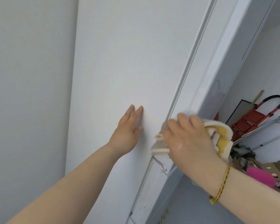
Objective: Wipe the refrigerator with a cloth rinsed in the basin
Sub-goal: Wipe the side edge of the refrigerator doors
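The right hand (190,139) is closed around a bunched yellow-and-white cloth (220,139), pressing it against the front edge of the white refrigerator (120,62), just beside the left hand (128,131), which lies open and flat on the side panel, gripping nothing. To wipe well, I would keep the left palm braced and draw the cloth firmly along the door seam (186,81) above the right hand. The specks (143,201) on the edge below that hand probably need another pass.

Home, likely a utility or storage corner: plain white walls (27,78), tall white refrigerator (120,62), and behind it a cluttered heap with a red step ladder (252,120), metal poles (265,139), cardboard (255,165), a pink item (260,177).
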{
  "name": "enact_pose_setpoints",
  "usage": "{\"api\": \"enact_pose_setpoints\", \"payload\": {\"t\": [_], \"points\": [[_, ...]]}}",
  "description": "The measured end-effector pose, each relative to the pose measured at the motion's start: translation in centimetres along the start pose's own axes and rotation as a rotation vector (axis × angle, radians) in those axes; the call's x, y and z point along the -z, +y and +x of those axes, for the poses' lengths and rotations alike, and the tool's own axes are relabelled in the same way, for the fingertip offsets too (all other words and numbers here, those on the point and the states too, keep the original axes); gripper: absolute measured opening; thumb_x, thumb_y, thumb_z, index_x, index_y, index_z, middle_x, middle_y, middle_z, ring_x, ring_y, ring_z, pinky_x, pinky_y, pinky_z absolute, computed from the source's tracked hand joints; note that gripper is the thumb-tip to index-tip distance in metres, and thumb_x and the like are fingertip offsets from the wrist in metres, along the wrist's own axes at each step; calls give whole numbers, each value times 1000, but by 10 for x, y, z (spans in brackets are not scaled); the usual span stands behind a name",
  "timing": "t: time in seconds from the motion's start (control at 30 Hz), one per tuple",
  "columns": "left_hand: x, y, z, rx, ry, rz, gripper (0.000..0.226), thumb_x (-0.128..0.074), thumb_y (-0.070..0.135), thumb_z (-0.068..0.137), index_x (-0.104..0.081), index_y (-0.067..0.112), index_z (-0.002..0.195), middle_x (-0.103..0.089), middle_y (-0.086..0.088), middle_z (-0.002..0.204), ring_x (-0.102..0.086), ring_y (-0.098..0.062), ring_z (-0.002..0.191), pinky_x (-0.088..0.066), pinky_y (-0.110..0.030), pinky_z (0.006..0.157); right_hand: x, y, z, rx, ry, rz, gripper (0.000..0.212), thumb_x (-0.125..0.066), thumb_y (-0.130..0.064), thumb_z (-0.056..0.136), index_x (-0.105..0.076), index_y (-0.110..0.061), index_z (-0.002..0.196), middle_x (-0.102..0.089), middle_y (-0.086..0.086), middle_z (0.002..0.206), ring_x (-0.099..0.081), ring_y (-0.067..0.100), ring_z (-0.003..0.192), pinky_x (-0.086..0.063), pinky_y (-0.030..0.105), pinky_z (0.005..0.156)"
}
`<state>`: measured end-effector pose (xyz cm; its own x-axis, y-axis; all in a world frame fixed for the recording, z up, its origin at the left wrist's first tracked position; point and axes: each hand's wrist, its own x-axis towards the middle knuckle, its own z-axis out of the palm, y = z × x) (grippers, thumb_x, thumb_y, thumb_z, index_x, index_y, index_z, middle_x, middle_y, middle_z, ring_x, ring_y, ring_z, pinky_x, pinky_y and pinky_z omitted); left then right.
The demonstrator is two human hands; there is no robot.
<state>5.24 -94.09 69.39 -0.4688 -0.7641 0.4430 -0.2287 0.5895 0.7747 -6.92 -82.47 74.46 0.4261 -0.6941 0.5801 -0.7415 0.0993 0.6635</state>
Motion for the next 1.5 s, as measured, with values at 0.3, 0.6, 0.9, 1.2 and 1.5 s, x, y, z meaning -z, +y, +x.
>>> {"api": "enact_pose_setpoints", "payload": {"t": [0.3,0.6,0.9,1.2,1.5], "points": [[-2,-14,-18,68,-66,90,54,-34,12,97,-15,34,143,-2,12,154,-7,-4,141,-11,-8,96,6,-20,2,209,-367,107,13,-52,-7,63,-65,-9,67,-56,8,69,-52,26,75,-25,35,70],[-14,-19,-13,-39,123,136,57,-37,9,94,-15,29,144,-6,8,154,-8,-5,140,-9,-6,98,-25,-22,-45,74,14,-24,32,-28,-6,73,-58,-8,83,-65,8,86,-38,27,86,-23,34,65],[-3,-41,10,-307,134,188,58,-32,39,87,-13,26,140,0,13,141,-5,2,130,-5,-16,107,-7,-37,-8,-328,134,75,37,-42,-14,67,-53,-14,102,-68,3,98,-39,23,82,-27,31,67],[-1,-55,15,-410,107,140,60,-28,41,85,-17,19,140,-7,1,144,-11,-15,134,-10,-30,108,-29,-84,-4,-358,-91,-166,36,-46,-16,63,-72,-16,88,-63,4,104,-36,26,83,-23,34,64],[5,-58,16,-395,-7,103,62,-38,39,87,5,34,132,13,14,141,7,-1,132,-5,-25,110,-33,-91,-8,-405,-116,-212,41,-35,-13,70,-73,-16,86,-70,4,95,-37,26,82,-23,34,64]]}}
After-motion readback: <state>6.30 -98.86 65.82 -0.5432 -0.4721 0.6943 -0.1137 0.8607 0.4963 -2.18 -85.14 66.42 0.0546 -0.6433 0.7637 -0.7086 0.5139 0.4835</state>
